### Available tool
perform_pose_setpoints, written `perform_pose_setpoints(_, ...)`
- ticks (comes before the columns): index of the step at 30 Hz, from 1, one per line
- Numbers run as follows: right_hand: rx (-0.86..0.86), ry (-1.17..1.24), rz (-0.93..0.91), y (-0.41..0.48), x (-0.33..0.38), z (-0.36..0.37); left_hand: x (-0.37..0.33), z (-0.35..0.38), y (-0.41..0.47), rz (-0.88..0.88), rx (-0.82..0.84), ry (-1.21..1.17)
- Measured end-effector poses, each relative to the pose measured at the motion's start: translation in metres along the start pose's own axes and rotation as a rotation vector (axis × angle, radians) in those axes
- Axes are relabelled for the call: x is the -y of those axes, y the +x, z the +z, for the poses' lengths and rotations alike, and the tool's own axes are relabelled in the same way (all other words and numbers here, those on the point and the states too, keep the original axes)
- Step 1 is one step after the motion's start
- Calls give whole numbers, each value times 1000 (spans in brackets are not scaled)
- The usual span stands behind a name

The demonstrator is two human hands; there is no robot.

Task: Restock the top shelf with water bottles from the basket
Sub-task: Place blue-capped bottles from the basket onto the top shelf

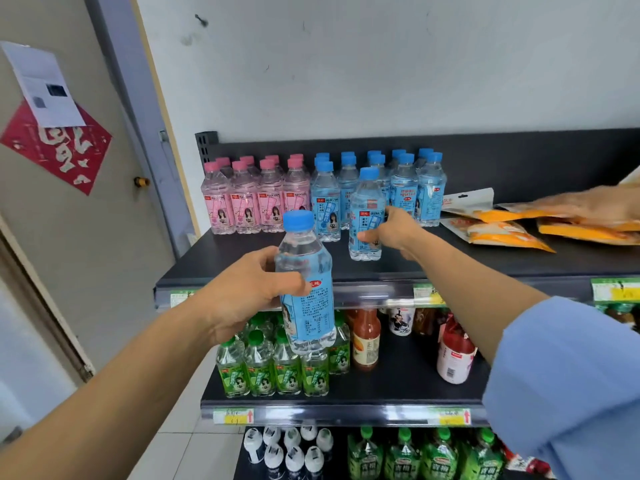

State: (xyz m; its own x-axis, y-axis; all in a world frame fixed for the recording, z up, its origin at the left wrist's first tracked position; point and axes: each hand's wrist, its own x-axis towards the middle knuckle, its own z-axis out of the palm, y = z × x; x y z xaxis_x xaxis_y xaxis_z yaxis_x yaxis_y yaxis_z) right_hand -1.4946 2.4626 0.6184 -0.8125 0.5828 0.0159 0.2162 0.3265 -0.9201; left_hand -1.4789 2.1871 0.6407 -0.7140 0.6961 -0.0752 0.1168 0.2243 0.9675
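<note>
Both loaded: right hand [391,232] curls round front bottle [367,199], probably seated on top shelf [467,261]; left hand [247,292] grips spare bottle [308,320], due left of right hand.

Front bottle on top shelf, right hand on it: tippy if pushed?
Likely tippy: front bottle is tall, narrow. Looks full, so probably heavy for its size. Glossy label may slip in the right hand.

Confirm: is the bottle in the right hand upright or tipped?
Upright. The bottle stands base-down on the top shelf, blue cap up, with the right hand gripping its label.
</note>
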Motion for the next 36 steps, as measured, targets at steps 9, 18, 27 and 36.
perform_pose_setpoints(9,-200,-165,59,23,6,31,3,-5,-7,-2,5,-10)
perform_pose_setpoints(18,-282,-258,150,40,8,46,6,-10,-6,7,7,-32)
perform_pose_setpoints(27,-312,-224,156,50,12,50,2,-6,3,-14,-41,-1)
perform_pose_setpoints(36,-249,-112,108,31,21,30,-1,4,13,-13,-34,-22)
